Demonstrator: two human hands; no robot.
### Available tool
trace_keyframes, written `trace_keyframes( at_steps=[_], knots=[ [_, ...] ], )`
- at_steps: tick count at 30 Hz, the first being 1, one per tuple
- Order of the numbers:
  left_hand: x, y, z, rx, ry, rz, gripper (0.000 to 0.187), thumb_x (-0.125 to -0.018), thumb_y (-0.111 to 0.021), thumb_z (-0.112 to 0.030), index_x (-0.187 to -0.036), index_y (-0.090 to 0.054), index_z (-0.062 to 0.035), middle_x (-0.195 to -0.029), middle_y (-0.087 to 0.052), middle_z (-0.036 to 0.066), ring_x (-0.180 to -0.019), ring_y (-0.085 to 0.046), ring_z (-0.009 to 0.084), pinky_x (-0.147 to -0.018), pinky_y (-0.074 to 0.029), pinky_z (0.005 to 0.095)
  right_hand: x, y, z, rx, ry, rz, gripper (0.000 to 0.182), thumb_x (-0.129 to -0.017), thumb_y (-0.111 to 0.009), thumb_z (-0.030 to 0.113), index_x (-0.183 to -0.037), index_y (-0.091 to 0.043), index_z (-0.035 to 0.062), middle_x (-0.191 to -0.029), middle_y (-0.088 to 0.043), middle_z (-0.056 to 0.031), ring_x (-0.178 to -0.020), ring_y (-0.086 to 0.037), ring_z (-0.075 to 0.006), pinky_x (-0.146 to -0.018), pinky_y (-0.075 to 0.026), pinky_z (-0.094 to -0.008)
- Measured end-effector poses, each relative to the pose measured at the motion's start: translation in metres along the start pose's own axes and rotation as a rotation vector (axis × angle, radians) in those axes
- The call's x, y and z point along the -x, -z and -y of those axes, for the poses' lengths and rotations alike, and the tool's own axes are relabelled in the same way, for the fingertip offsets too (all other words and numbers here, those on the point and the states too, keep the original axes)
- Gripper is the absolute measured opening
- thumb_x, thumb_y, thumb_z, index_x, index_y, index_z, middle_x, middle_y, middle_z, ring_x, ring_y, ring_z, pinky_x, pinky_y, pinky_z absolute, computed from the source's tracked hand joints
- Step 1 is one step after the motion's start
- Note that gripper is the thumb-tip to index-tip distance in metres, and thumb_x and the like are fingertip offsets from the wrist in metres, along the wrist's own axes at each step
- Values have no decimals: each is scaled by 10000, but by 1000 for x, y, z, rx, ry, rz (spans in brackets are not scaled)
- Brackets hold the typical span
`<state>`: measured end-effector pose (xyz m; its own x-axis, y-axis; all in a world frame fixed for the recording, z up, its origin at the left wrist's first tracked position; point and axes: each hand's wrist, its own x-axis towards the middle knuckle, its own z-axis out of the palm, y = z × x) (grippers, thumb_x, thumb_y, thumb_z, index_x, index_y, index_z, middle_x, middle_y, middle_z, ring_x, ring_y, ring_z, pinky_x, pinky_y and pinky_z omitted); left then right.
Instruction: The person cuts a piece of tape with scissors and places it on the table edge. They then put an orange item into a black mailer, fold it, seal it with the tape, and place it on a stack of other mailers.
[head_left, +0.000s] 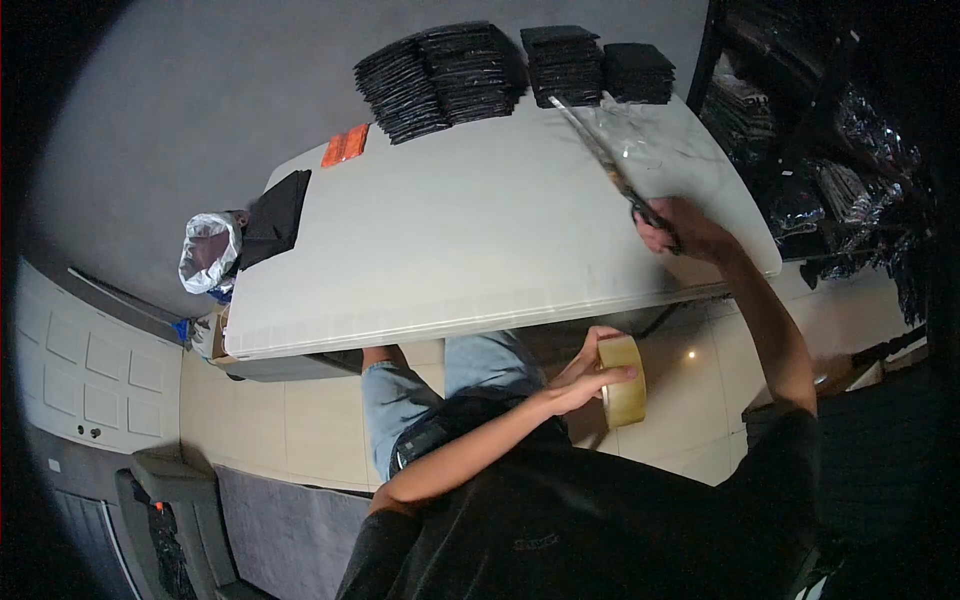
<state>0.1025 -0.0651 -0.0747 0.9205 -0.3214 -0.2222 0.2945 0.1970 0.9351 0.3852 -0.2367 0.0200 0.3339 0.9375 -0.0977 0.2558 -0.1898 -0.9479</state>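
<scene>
the left hand point(580, 382) has its grip round the tape roll point(626, 385) at four o'clock, off the desk's point(450, 240) near edge, seemingly for steadiness; the right hand's point(692, 230) grip holds the scissors point(618, 175) pointing toward eleven, probably keeping them clear of the left.

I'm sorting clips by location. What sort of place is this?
Probably a small packing room: stacks of black packets stand along the far side of a white table, the left hand holds a roll of tape, and the right hand holds what look like scissors.
</scene>
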Motion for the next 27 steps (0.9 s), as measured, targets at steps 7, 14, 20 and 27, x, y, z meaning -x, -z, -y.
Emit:
trace_keyframes(
  at_steps=[7, 14, 20, 27],
  knots=[
    [-3, -8, 11, -12, -106, -55, 776, -961, -709, -245, -1532, -182, -240, -1352, -448, 116, -1271, -505, 282, -992, -522, 467, 140, 17, -22, 113, -218, -152, 482, -1022, -580, 465, -1078, -703, 2, -798, -633, -10, -677, -543, -105, -581, -431, -270],
    [6, -13, -8, 62, -45, -34, 737, -992, -674, -281, -1538, -179, -259, -1335, -461, 103, -1264, -515, 258, -1004, -516, 454, 189, 18, 8, 166, -743, 130, 334, -1016, -509, 221, -1032, -730, -28, -763, -676, -25, -594, -543, -43, -479, -384, -210],
    [9, -11, -11, 67, -7, -22, 661, -1009, -646, -324, -1517, -227, -265, -1343, -454, 97, -1281, -494, 253, -1006, -510, 449, 158, 11, -7, 81, -835, 82, 254, -937, -641, 231, -1061, -772, 52, -773, -705, -25, -623, -580, -71, -566, -459, -267],
    [8, -9, -6, 85, -33, 1, 658, -1002, -653, -339, -1500, -234, -245, -1349, -455, 104, -1270, -496, 251, -957, -527, 437, 120, 18, -23, 518, -259, 470, 423, -795, -808, 372, -1120, -778, 102, -862, -762, -30, -738, -639, -164, -705, -511, -383]
  ],
)
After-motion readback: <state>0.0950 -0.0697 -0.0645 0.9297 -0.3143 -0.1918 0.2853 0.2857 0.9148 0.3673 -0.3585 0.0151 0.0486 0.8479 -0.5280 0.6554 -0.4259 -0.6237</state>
